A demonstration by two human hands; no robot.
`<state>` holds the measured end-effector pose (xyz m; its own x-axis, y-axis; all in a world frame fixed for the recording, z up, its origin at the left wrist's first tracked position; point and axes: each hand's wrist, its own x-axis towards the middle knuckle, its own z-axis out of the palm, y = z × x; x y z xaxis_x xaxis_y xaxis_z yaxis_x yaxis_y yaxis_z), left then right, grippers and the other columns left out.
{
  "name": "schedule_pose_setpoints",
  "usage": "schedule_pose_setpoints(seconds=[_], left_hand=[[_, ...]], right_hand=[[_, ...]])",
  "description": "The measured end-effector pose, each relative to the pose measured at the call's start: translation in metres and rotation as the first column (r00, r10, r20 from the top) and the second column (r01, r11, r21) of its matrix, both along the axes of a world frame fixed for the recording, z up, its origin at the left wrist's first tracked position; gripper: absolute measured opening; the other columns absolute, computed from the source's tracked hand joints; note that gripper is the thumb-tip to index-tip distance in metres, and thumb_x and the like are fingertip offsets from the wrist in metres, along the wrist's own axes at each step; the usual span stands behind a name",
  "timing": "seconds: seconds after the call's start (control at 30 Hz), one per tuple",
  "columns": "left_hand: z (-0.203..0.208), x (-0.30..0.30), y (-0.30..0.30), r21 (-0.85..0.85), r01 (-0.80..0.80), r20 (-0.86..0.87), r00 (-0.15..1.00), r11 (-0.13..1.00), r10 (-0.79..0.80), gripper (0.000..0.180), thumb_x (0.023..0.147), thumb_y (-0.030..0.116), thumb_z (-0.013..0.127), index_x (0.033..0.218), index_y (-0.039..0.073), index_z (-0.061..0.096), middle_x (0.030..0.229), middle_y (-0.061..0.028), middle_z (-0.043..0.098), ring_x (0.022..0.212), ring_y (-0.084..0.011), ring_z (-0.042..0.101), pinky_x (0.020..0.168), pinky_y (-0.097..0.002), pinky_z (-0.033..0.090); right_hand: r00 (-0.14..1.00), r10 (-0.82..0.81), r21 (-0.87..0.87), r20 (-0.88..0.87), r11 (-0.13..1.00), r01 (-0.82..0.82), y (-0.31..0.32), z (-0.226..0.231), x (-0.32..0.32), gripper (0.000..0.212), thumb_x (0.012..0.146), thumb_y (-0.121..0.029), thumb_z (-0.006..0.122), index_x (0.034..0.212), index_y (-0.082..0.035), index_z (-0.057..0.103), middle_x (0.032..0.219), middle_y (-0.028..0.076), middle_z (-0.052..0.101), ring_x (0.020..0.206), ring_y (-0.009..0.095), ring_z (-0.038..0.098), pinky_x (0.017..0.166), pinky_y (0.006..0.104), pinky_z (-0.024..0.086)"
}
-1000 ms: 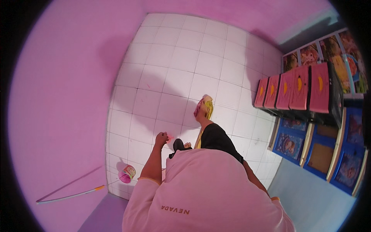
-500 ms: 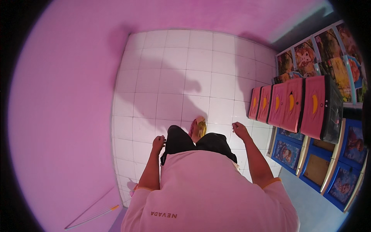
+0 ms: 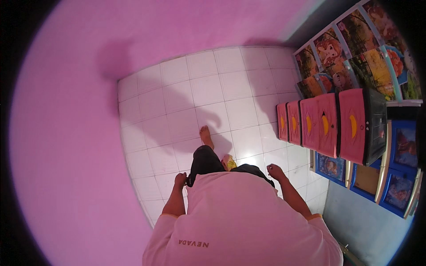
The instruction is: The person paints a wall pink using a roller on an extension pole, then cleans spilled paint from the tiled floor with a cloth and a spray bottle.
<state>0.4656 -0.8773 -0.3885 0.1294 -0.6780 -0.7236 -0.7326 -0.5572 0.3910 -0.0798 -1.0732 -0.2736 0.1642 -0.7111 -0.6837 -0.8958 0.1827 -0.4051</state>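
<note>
Down at my side, my left hand hangs beside the dark trousers, its fingers curled in and nothing visible in them. Out from the other hip, my right hand is loosely closed above the tiled floor, also holding nothing I can see. One bare foot is set forward on the tiles. Between my knees shows a yellow and pinkish patterned cloth, low near the floor; my legs and shirt hide much of it, along with my other foot.
A pink wall runs along the left and far side. To the right stands a pink and black drawer unit with yellow handles. Behind it are a picture-covered panel and a blue cabinet with picture doors.
One bare foot has come forward on the left, while the cloth now shows lower, closer to my body. The view has turned, shifting room and drawers. Both hands stay low at my sides.
</note>
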Motion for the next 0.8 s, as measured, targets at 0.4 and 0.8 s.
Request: schedule_pose_setpoints(seconds=[0.4,0.8], left_hand=[[0.089,0.115,-0.318,0.095,-0.623,-0.38,0.698,0.776,0.607,0.037,0.093,0.037,0.047,0.103,0.002,0.053,0.095,-0.0116,0.063,0.081,-0.0213,0.065,0.064,-0.0338,0.051],[0.085,0.11,-0.44,0.235,-0.401,-0.288,0.841,0.885,0.457,0.038,0.093,0.037,0.046,0.108,0.002,0.051,0.102,-0.0123,0.061,0.087,-0.0232,0.063,0.07,-0.0377,0.051]], right_hand=[[0.983,-0.16,-0.165,0.09,0.971,0.173,-0.127,0.032,0.09,0.033,0.092,-0.031,0.05,0.101,-0.001,0.06,0.078,0.01,0.065,0.066,0.018,0.065,0.066,0.0307,0.05],[0.977,-0.203,-0.099,0.061,0.973,0.208,-0.133,-0.037,0.075,0.023,0.084,-0.023,0.058,0.093,-0.003,0.064,0.085,0.011,0.066,0.081,0.022,0.064,0.072,0.0327,0.05]])
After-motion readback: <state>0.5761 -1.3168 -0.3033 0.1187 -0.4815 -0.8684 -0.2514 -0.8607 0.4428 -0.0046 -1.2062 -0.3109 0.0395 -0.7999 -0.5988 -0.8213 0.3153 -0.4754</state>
